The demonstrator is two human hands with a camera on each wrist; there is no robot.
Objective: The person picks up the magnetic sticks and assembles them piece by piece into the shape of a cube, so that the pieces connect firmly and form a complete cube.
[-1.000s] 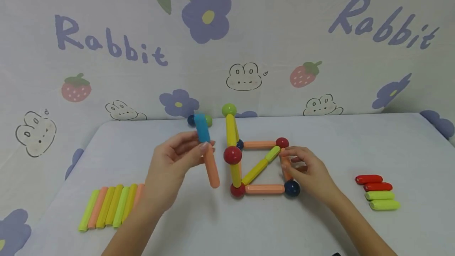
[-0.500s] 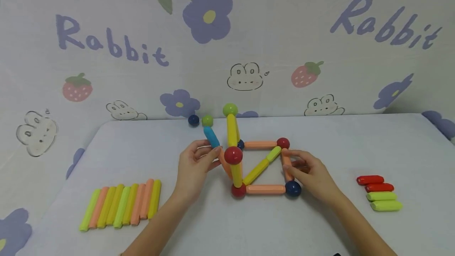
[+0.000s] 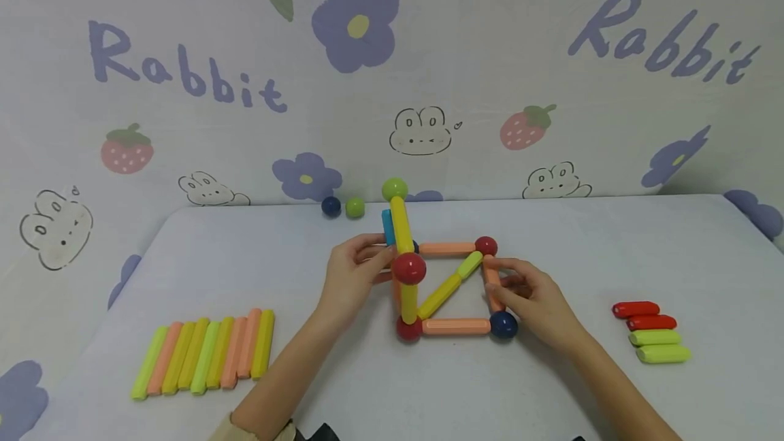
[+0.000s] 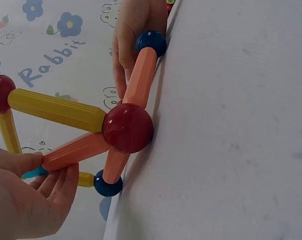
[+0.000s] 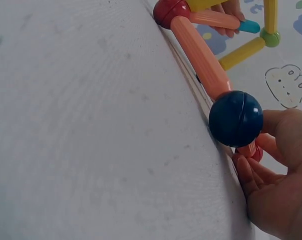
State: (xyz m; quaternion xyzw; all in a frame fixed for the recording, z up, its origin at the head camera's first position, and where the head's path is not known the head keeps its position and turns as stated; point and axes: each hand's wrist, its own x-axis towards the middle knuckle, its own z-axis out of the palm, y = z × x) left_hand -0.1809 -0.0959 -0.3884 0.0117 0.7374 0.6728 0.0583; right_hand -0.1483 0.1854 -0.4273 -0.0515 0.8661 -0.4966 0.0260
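Note:
My left hand point(image 3: 350, 281) pinches a pair of magnetic sticks joined end to end, one blue point(image 3: 388, 226) and one orange point(image 4: 73, 151). In the left wrist view the orange end meets the lower red ball point(image 4: 128, 128). The blue end point(image 5: 250, 26) points toward the green ball point(image 5: 270, 37) in the right wrist view. My right hand point(image 3: 542, 301) grips the orange stick on the structure's right side, between a dark blue ball point(image 3: 503, 324) and a red ball point(image 3: 486, 246). Yellow sticks point(image 3: 401, 223) rise on the left side; a yellow and lime diagonal point(image 3: 441, 295) crosses the base.
On the left lies a row of lime, orange and yellow sticks point(image 3: 199, 356). Short red sticks point(image 3: 637, 309) and lime sticks point(image 3: 661, 354) lie at the right. A loose dark blue ball point(image 3: 331, 207) and a green ball point(image 3: 354, 207) sit at the table's back edge.
My left hand has moved right with the blue and orange sticks, bringing them from beside the structure to its left side, behind the yellow sticks. My right hand has stayed in place.

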